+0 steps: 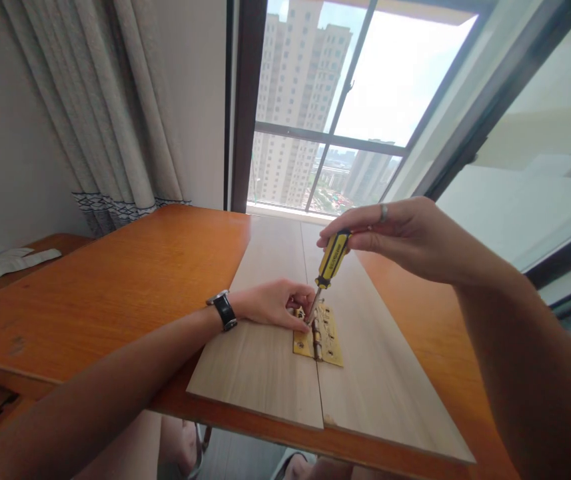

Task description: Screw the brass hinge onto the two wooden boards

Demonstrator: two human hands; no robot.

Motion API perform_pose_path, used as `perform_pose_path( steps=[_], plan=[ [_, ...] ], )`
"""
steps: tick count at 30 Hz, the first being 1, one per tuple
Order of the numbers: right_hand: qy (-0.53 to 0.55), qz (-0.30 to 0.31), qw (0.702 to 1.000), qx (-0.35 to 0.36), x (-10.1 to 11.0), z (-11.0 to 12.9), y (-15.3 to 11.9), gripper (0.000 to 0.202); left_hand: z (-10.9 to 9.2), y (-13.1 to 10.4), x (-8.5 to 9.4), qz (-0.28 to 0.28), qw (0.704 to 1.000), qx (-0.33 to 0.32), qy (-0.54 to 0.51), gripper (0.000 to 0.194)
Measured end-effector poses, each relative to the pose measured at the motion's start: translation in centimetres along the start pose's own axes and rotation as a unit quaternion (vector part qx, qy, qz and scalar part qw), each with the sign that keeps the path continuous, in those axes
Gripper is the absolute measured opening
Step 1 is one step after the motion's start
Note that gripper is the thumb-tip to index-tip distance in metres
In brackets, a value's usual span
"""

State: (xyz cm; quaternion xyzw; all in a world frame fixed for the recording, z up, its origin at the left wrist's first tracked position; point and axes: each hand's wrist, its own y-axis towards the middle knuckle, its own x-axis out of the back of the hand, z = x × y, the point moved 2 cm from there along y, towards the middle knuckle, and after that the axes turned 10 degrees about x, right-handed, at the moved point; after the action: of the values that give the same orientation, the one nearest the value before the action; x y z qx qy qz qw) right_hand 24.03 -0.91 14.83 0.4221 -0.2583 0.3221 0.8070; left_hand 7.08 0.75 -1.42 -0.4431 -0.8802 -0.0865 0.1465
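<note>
My right hand (405,237) is raised over the boards, its fingers closed round the yellow and black handle of a screwdriver (334,259). The shaft slants down and left to the left leaf of a brass hinge (334,339). My left hand (280,303) rests on the left board (260,377), with thumb and fingers pinched about the screwdriver's tip; what is between them is too small to make out. The hinge lies flat across the seam between that board and the right board (380,380). A screw head shows in the hinge's lower left hole.
Both pale boards lie on an orange-brown wooden table (130,280), their near ends close to its front edge. Beyond the table is a window (330,140), with a grey curtain (130,100) at left. White gloves (10,263) lie on a lower surface at far left.
</note>
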Motion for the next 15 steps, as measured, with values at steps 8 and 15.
perform_pose_path(
  steps=[8, 15],
  plan=[
    [-0.017, 0.047, 0.999, -0.004, 0.9, 2.0, 0.9, 0.014, 0.3, 0.1, 0.0, -0.013, 1.000, 0.012, 0.005, 0.019],
    [-0.069, 0.023, 0.997, -0.007, 1.1, 0.9, 1.1, 0.015, 0.2, 0.0, -0.1, -0.003, 1.000, 0.012, -0.006, 0.016]
  ],
)
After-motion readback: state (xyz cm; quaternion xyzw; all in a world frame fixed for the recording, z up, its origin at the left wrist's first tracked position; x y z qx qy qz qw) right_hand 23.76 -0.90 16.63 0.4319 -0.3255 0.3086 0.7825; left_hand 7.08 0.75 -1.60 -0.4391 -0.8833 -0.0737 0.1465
